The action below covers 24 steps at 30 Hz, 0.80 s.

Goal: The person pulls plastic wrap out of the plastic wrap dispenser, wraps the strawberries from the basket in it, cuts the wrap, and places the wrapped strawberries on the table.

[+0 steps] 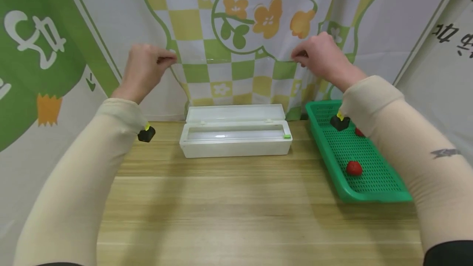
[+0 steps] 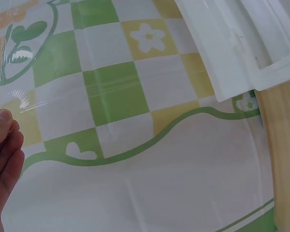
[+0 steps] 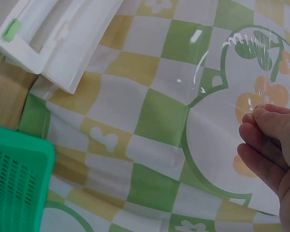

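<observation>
High in front of the patterned curtain, my left hand (image 1: 142, 67) and right hand (image 1: 327, 56) are raised well apart. Each pinches a side of a clear sheet of plastic wrap (image 2: 23, 100) between thumb and fingers. The wrap is nearly invisible; glints mark it near the left fingers in the left wrist view and near the right hand (image 3: 270, 140) in the right wrist view. Below and between the hands, a long white plastic wrap dispenser (image 1: 236, 149) stands on the table with its lid (image 1: 236, 113) tipped back. A small green tab (image 1: 287, 136) sits at its right end.
A green perforated basket (image 1: 325, 151) stands on the right of the wooden table (image 1: 236, 216). It holds a red strawberry (image 1: 354, 168) and another red fruit (image 1: 359, 132) partly hidden by the right sleeve. The checked curtain (image 1: 196, 24) hangs right behind the dispenser.
</observation>
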Each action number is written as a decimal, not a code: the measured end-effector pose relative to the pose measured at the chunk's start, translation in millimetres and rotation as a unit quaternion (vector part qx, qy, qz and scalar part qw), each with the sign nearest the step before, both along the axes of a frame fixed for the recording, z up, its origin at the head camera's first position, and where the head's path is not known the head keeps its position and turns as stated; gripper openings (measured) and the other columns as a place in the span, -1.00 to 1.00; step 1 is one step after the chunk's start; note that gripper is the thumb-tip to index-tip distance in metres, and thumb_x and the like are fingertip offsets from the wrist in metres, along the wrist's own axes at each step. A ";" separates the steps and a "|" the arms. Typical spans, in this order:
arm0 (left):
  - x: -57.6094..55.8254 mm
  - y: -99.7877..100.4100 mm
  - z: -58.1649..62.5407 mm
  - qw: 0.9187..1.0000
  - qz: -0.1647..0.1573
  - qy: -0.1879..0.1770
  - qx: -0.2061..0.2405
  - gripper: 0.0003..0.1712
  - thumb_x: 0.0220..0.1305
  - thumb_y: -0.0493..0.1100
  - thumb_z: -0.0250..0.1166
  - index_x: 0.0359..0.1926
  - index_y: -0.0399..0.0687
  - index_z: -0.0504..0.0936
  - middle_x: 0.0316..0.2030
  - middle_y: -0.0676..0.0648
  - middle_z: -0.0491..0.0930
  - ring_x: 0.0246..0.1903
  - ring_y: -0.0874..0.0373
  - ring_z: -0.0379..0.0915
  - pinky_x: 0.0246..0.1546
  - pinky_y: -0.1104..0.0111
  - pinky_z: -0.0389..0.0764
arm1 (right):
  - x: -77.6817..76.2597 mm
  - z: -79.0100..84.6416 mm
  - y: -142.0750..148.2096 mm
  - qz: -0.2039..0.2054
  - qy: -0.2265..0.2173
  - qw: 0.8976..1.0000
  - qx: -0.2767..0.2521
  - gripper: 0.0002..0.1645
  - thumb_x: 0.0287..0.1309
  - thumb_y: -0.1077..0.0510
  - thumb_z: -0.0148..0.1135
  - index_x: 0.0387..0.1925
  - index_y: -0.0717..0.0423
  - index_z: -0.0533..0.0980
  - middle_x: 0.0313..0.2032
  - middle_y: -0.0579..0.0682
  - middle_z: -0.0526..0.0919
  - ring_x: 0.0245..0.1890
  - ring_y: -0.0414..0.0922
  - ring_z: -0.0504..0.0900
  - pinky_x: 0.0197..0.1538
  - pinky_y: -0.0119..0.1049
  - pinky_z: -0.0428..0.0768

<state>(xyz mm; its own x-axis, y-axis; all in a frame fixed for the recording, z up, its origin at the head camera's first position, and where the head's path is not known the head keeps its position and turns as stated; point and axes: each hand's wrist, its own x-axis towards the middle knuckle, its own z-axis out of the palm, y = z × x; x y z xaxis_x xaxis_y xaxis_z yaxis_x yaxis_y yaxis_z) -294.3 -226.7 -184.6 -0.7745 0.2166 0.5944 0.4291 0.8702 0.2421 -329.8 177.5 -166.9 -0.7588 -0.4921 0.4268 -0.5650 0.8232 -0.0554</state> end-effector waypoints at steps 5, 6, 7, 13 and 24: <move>1.9 0.6 10.5 1.000 0.010 0.006 -0.001 -0.74 0.30 -0.18 0.21 -0.11 -0.21 0.72 -0.14 -0.25 0.69 -0.13 -0.12 0.65 -0.06 0.10 0.63 | 1.7 8.5 -1.8 -0.010 0.017 1.000 -0.013 -0.75 0.27 0.18 0.16 -0.15 0.20 0.68 -0.22 0.19 0.74 -0.30 0.03 0.71 -0.14 -0.09 0.66; 2.1 0.7 12.4 1.000 0.011 0.011 -0.001 -0.75 0.30 -0.18 0.22 -0.12 -0.21 0.73 -0.15 -0.24 0.70 -0.14 -0.11 0.65 -0.06 0.10 0.63 | 1.9 10.2 -2.1 -0.010 0.023 1.000 -0.017 -0.76 0.26 0.18 0.17 -0.16 0.19 0.68 -0.22 0.19 0.74 -0.29 0.04 0.71 -0.13 -0.10 0.66; 2.3 0.8 14.1 1.000 0.012 0.015 0.000 -0.75 0.30 -0.18 0.22 -0.12 -0.20 0.73 -0.15 -0.24 0.70 -0.15 -0.11 0.65 -0.07 0.11 0.64 | 2.1 11.8 -2.2 -0.012 0.029 0.999 -0.020 -0.76 0.25 0.18 0.18 -0.16 0.19 0.69 -0.21 0.19 0.74 -0.28 0.04 0.70 -0.12 -0.10 0.65; 3.6 1.8 20.9 0.998 0.012 0.065 0.009 -0.77 0.29 -0.18 0.23 -0.16 -0.17 0.75 -0.19 -0.23 0.71 -0.20 -0.12 0.66 -0.10 0.11 0.64 | 2.5 19.5 -3.5 -0.021 0.050 0.998 -0.045 -0.75 0.26 0.17 0.17 -0.14 0.19 0.68 -0.20 0.20 0.73 -0.24 0.06 0.70 -0.11 -0.11 0.65; 7.8 4.9 31.0 0.992 0.017 0.125 0.027 -0.80 0.28 -0.19 0.24 -0.23 -0.16 0.76 -0.22 -0.19 0.73 -0.25 -0.07 0.67 -0.14 0.16 0.64 | 6.1 29.7 -3.9 -0.054 0.042 0.994 -0.084 -0.71 0.30 0.12 0.12 -0.07 0.07 0.68 -0.12 0.12 0.73 -0.19 0.00 0.70 -0.09 -0.20 0.61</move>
<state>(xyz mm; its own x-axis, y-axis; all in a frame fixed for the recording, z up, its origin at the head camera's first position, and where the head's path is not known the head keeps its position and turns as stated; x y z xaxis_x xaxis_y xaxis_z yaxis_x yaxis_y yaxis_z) -286.5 -221.8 -153.5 -0.6086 0.1558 0.7781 0.4518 0.8741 0.1783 -323.7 173.5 -137.2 -0.7615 -0.3258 0.5603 -0.4819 0.8627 -0.1534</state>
